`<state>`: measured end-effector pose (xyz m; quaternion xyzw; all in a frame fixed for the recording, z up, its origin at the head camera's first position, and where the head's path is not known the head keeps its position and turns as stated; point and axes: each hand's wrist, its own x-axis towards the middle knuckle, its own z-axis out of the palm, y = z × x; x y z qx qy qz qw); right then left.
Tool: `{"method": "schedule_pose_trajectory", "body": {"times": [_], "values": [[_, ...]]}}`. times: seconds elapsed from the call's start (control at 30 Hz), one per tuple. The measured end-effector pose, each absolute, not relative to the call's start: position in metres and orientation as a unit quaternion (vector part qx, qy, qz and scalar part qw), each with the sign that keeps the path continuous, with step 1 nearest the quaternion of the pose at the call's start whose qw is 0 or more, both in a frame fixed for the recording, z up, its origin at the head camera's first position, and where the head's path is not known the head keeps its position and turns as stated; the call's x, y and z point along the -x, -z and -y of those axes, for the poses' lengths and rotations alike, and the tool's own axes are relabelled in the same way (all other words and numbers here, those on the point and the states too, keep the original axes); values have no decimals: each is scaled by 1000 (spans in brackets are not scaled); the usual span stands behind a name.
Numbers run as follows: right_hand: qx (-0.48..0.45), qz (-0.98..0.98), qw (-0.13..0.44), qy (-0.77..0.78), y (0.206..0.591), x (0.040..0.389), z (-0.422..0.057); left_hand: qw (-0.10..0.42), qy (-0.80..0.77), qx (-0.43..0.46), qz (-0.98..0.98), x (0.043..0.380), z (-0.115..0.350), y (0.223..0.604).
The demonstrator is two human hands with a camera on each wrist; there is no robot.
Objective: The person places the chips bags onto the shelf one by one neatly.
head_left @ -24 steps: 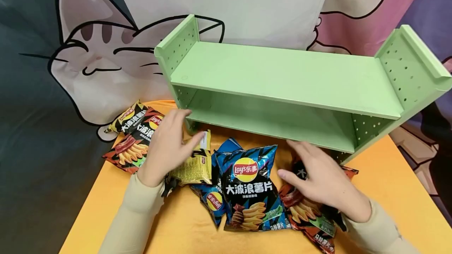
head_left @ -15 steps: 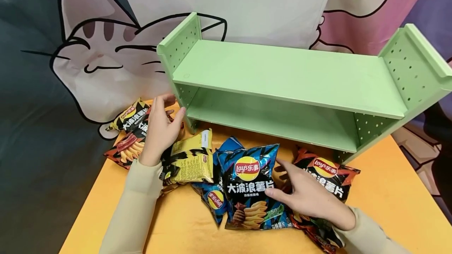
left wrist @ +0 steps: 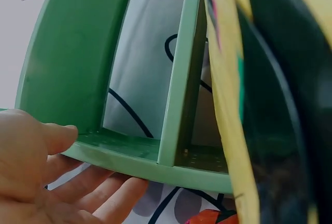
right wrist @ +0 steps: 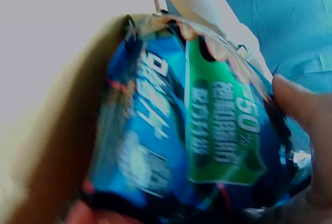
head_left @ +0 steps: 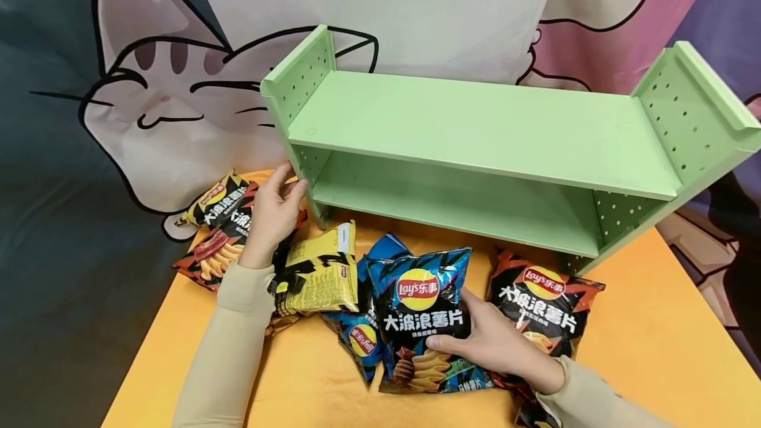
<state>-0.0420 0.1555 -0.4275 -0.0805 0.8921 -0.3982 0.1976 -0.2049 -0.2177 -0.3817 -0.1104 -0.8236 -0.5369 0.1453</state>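
Note:
My left hand (head_left: 273,215) grips the left side panel of a light green two-tier shelf (head_left: 475,137). In the left wrist view the thumb (left wrist: 61,137) lies on the panel's inner side and the fingers run along its outer side. A blue bag of chips (head_left: 416,309) lies face up in front of the shelf, over a second blue chip bag (head_left: 362,342). My right hand (head_left: 493,339) holds the upper bag by its right side, thumb across the front and the other fingers hidden behind. The right wrist view shows this chip bag (right wrist: 223,125) close and blurred.
Left of the blue bags lies a yellow chip bag (head_left: 324,276), back side up. Red-black (head_left: 222,249) and yellow-black chip bags (head_left: 217,200) lie at the far left. Another red-black chip bag (head_left: 541,302) lies right of my right hand, on the orange cloth (head_left: 654,309).
My left hand has moved from above the yellow bag up to the shelf's left panel. My right hand has moved left, off the red-black bag, and taken hold of the blue bag.

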Motion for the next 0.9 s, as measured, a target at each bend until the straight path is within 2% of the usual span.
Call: {"method": "schedule_pose_trajectory", "body": {"times": [0.3, 0.5, 0.73, 0.9], "values": [[63, -880, 180, 434, 432, 41, -150, 166, 505, 98, 842, 209, 220, 386], [66, -878, 161, 447, 420, 38, -154, 175, 498, 100, 844, 211, 220, 386], [130, -895, 54, 424, 398, 36, -165, 188, 475, 94, 855, 211, 220, 386], [187, -889, -19, 417, 365, 37, -178, 190, 470, 94, 857, 210, 221, 386]]}}
